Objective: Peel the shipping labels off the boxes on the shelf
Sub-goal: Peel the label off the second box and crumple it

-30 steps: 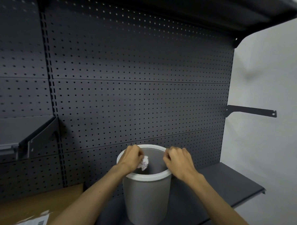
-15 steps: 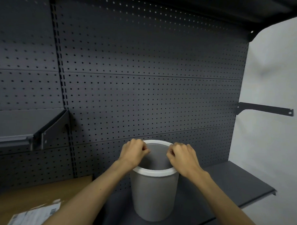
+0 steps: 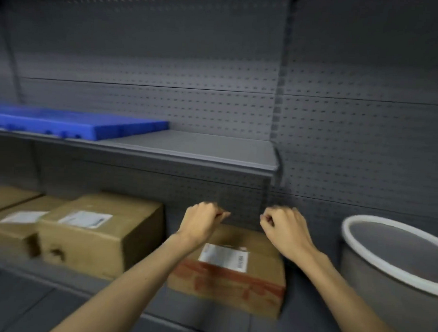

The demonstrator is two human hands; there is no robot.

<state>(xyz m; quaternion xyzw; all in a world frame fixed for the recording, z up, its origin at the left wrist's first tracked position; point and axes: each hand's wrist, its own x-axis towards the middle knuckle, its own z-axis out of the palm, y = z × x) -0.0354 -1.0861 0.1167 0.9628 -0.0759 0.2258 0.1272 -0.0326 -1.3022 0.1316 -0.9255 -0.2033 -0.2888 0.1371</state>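
Note:
Several cardboard boxes stand on the lower shelf. The nearest box [image 3: 232, 289] has red tape and a white shipping label [image 3: 224, 257] on top. To its left a taller box [image 3: 94, 238] carries a white label [image 3: 85, 219], and a further box [image 3: 6, 232] carries another label [image 3: 22, 216]. My left hand [image 3: 201, 224] and my right hand [image 3: 285, 229] hover above the nearest box, fingers curled in, nothing visible in them. The picture is blurred.
A grey bin with a white rim [image 3: 395, 251] stands at the right on the shelf. A blue flat panel [image 3: 76, 124] lies on the upper shelf [image 3: 213, 150]. Grey pegboard [image 3: 365, 134] backs the shelving.
A crumpled white label left my left hand over the bin. The view has swung left and down; both hands have moved from over the bin to above the red-taped box.

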